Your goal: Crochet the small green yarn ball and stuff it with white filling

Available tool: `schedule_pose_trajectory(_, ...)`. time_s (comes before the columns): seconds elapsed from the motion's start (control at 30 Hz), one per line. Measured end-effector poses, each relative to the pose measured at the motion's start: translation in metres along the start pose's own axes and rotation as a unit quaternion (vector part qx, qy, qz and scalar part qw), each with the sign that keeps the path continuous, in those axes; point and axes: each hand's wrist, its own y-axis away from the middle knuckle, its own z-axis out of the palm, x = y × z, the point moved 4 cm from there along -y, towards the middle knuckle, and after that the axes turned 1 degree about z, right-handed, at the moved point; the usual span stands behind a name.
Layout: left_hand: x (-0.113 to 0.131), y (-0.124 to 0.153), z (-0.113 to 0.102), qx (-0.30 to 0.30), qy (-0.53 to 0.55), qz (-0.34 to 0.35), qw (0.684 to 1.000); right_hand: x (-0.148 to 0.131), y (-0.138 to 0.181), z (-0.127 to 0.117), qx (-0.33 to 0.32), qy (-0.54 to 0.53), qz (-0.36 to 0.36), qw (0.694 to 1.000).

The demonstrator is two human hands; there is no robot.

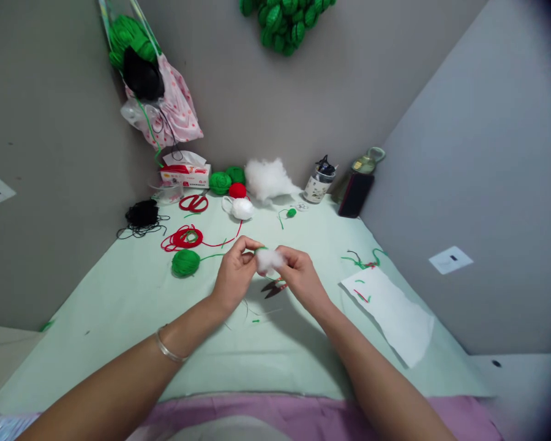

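My left hand [234, 271] is closed on a small green piece, of which only an edge shows above a tuft of white stuffing; its kind is mostly hidden. The fluffy stuffing [269, 261] sits between both hands, and my right hand [300, 272] pinches its right side. Just below the fingers lies a small pair of scissors [272, 288] with dark blades on the table cover, its handle partly behind my right hand. To the left, a green yarn ball [186, 263] trails a strand toward my left hand.
Red yarn [182, 237], black yarn [142, 214] and red-handled scissors [193, 203] lie at the left. Along the back stand a tissue box [186, 176], a heap of stuffing [269, 179], a jar [318, 185] and a phone [356, 194]. White paper [397, 318] with yarn scraps lies right.
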Motion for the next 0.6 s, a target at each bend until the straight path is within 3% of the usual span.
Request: schedule_pose_trajectory(0.6,-0.002,0.0,-0.002,-0.085,-0.017,-0.051,0.995,0.001,0.003,-0.013,0.064,0.094,0.003,0.994)
